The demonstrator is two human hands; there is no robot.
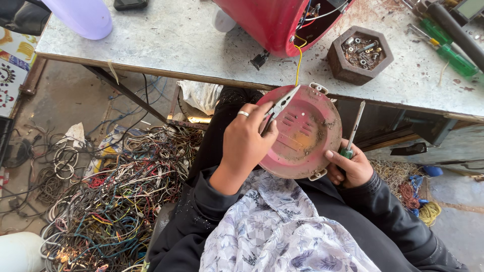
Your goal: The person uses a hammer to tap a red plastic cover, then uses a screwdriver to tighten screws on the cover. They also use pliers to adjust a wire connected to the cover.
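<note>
A seated person works over their lap at the edge of a metal workbench (166, 45), holding a round red cover plate (302, 133) tilted up toward the camera. The left hand (245, 143), a ring on one finger, is closed around the handles of needle-nose pliers (280, 107), whose long axis slants up and to the right, the tips lying over the plate's upper rim near a yellow wire (299, 63). The right hand (353, 166) is clamped on two things at once: the thumb presses the plate's right edge while the fingers grip a green-handled screwdriver (353, 130) standing nearly upright just beside the plate. The left hand is the nearer to the plate's slotted centre.

On the bench above, the yellow wire runs up into a red appliance body (267, 22); a hexagonal brown tray of screws (360, 53) sits to its right, with more green-handled screwdrivers (443, 48) beyond. A pale purple housing (83, 17) stands at far left. A tangle of scrap wires (111, 201) covers the floor. No label is readable.
</note>
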